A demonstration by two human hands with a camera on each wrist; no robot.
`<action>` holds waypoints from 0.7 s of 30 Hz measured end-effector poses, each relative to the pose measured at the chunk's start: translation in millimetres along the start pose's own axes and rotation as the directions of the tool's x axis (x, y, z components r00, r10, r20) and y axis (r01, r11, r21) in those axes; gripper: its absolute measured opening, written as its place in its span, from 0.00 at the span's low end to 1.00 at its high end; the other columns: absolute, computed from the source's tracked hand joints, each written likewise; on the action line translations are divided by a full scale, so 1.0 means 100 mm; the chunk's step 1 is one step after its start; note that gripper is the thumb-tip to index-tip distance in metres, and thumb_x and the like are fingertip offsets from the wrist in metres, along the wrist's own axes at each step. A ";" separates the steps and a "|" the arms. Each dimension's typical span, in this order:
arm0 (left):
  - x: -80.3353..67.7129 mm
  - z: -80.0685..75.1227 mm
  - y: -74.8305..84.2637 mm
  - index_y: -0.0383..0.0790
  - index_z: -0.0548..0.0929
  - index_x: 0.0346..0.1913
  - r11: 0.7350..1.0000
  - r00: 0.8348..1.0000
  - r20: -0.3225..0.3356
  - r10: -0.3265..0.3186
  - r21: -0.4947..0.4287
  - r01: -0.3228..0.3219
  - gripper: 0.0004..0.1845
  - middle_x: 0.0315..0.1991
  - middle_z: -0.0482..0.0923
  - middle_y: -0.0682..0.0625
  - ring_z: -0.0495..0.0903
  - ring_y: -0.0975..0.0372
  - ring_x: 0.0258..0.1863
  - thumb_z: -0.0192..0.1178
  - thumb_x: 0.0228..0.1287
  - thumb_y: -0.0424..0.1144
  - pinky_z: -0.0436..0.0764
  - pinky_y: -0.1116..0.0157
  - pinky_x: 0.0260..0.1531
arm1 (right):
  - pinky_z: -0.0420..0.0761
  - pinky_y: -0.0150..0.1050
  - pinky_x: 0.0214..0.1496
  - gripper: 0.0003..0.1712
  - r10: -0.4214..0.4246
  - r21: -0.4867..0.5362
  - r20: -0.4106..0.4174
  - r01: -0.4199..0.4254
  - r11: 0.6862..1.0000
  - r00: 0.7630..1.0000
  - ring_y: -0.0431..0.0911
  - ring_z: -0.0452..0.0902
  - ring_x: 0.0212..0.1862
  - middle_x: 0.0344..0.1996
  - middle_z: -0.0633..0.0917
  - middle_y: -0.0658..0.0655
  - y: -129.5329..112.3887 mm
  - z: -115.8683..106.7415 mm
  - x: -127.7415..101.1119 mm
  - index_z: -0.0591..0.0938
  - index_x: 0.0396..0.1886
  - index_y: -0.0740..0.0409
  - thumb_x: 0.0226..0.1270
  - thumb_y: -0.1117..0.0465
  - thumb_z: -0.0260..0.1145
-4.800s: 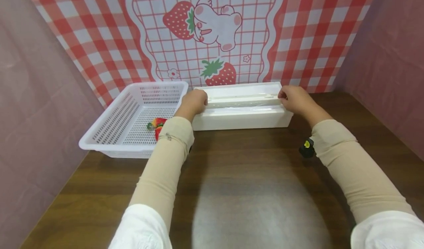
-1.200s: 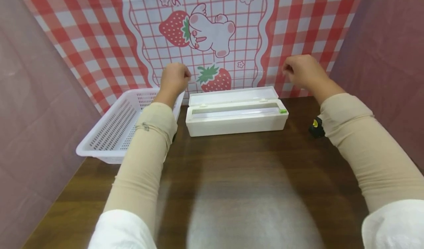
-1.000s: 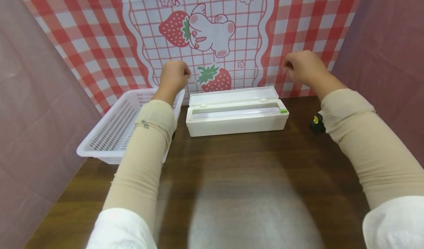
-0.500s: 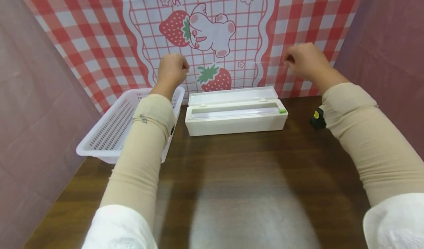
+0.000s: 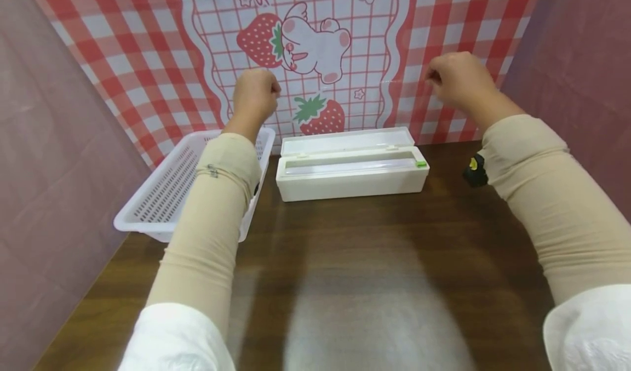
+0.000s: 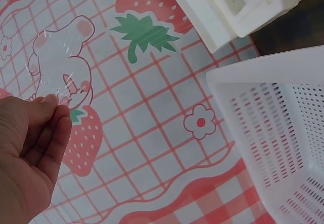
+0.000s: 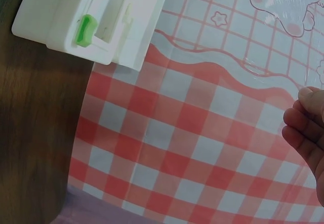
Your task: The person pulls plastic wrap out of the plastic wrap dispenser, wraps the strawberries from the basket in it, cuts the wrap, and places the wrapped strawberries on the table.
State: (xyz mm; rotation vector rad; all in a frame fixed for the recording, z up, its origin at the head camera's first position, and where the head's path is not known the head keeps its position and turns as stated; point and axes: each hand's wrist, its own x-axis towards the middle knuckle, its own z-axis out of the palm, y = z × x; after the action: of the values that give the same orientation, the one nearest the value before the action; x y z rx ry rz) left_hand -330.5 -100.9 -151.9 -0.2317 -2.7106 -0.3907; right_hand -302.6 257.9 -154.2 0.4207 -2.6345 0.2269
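Cling film (image 5: 345, 94) stretches as a clear sheet between the two raised hands, running down to the white dispenser box (image 5: 352, 176) on the tabletop (image 5: 374, 261). The sheet is nearly invisible from the head camera; only faint glints against the strawberry-print backdrop (image 5: 315, 36) give it away.

The left hand (image 5: 254, 93) pinches the film's top left corner — in the left wrist view the fingertips (image 6: 53, 101) are pressed together on a glinting edge of film (image 6: 55, 82). The right hand (image 5: 455, 79) pinches the opposite corner, its fingers (image 7: 304, 117) curled at the film's edge (image 7: 283, 3). Held level and well apart, the hands likely keep the sheet taut and flat so that it does not fold and stick to itself.

The box sits with its lid tipped back toward the backdrop and its green slider (image 5: 420, 164) parked at the right end of the slot — clear of the film's path, it seems. A white perforated basket (image 5: 162, 195) stands just beside the box on the left, partly hidden by the left sleeve (image 5: 212, 217). Whether anything lies in it cannot be told.
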 end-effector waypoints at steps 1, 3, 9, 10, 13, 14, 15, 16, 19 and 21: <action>0.00 0.00 0.01 0.38 0.85 0.48 1.000 1.000 -0.009 -0.005 -0.003 0.005 0.11 0.50 0.83 0.45 0.79 0.54 0.52 0.57 0.66 0.30 0.77 0.62 0.54 | 0.75 0.60 0.54 0.10 -0.003 -0.007 -0.007 0.003 1.000 1.000 0.65 0.75 0.47 0.42 0.80 0.73 0.00 -0.01 0.00 0.78 0.44 0.74 0.69 0.70 0.57; 0.00 -0.01 0.02 0.38 0.86 0.48 1.000 1.000 -0.028 -0.009 -0.008 0.009 0.12 0.50 0.83 0.45 0.79 0.54 0.52 0.56 0.66 0.29 0.77 0.62 0.54 | 0.75 0.60 0.55 0.10 -0.007 -0.020 -0.017 0.006 1.000 1.000 0.66 0.75 0.47 0.42 0.80 0.74 0.00 -0.02 0.01 0.78 0.44 0.74 0.69 0.71 0.57; -0.01 -0.04 0.05 0.39 0.85 0.49 0.998 0.997 -0.064 -0.033 -0.049 0.030 0.12 0.52 0.83 0.46 0.78 0.56 0.54 0.56 0.67 0.30 0.75 0.65 0.56 | 0.74 0.61 0.55 0.11 0.008 -0.068 -0.042 -0.011 0.998 0.999 0.66 0.75 0.48 0.44 0.80 0.74 -0.02 -0.05 0.02 0.79 0.46 0.74 0.70 0.70 0.56; -0.01 -0.04 0.05 0.39 0.85 0.50 0.998 0.997 -0.068 -0.034 -0.056 0.031 0.12 0.52 0.83 0.46 0.78 0.56 0.55 0.56 0.68 0.31 0.75 0.65 0.57 | 0.74 0.61 0.55 0.12 0.008 -0.075 -0.049 -0.012 0.997 0.999 0.66 0.75 0.48 0.44 0.81 0.74 -0.02 -0.05 0.02 0.79 0.46 0.73 0.69 0.69 0.56; -0.01 -0.05 0.05 0.39 0.85 0.50 0.998 0.996 -0.086 -0.031 -0.056 0.026 0.11 0.51 0.83 0.47 0.78 0.57 0.54 0.56 0.69 0.33 0.74 0.65 0.57 | 0.74 0.62 0.54 0.12 0.009 -0.088 -0.075 -0.016 0.996 0.997 0.66 0.75 0.48 0.44 0.81 0.73 -0.03 -0.05 0.02 0.79 0.46 0.73 0.69 0.69 0.56; -0.01 -0.05 0.05 0.39 0.85 0.49 0.998 0.995 -0.096 -0.027 -0.056 0.022 0.11 0.51 0.83 0.47 0.79 0.57 0.54 0.56 0.69 0.33 0.75 0.65 0.57 | 0.74 0.61 0.55 0.12 0.011 -0.090 -0.083 -0.018 0.996 0.996 0.67 0.75 0.48 0.44 0.81 0.73 -0.04 -0.05 0.02 0.79 0.46 0.73 0.69 0.69 0.56; 0.00 -0.05 0.05 0.39 0.85 0.49 0.998 0.994 -0.104 -0.025 -0.057 0.019 0.11 0.51 0.83 0.47 0.79 0.57 0.54 0.57 0.69 0.33 0.75 0.65 0.57 | 0.74 0.61 0.55 0.12 0.015 -0.092 -0.090 -0.023 0.995 0.996 0.67 0.75 0.48 0.44 0.81 0.73 -0.04 -0.05 0.02 0.79 0.47 0.73 0.70 0.68 0.56; 0.00 -0.05 0.05 0.39 0.85 0.49 0.998 0.993 -0.112 -0.024 -0.058 0.017 0.11 0.50 0.83 0.47 0.79 0.57 0.53 0.57 0.69 0.34 0.75 0.66 0.57 | 0.74 0.61 0.55 0.13 0.022 -0.093 -0.095 -0.030 0.995 0.995 0.67 0.75 0.48 0.44 0.81 0.73 -0.04 -0.05 0.02 0.79 0.47 0.73 0.70 0.68 0.56; 0.00 -0.06 0.06 0.39 0.85 0.49 0.998 0.991 -0.132 -0.024 -0.061 0.016 0.11 0.51 0.83 0.47 0.80 0.57 0.53 0.57 0.69 0.34 0.75 0.66 0.56 | 0.74 0.61 0.54 0.13 0.039 -0.098 -0.110 -0.050 0.994 0.993 0.66 0.75 0.49 0.45 0.80 0.73 -0.05 -0.06 0.02 0.79 0.48 0.72 0.70 0.68 0.55; 0.00 -0.06 0.06 0.40 0.85 0.49 0.998 0.990 -0.140 -0.023 -0.059 0.015 0.11 0.51 0.83 0.48 0.79 0.58 0.53 0.57 0.69 0.34 0.75 0.67 0.57 | 0.75 0.61 0.53 0.13 0.044 -0.099 -0.125 -0.056 0.993 0.991 0.66 0.75 0.48 0.45 0.80 0.73 -0.05 -0.06 0.02 0.79 0.48 0.71 0.70 0.68 0.54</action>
State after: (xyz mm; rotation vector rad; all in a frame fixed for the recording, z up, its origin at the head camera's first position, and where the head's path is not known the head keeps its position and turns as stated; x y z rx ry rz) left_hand -327.4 -97.1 -144.8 -0.1867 -2.5674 -0.4735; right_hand -299.8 254.7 -147.5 0.2970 -2.5247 0.1283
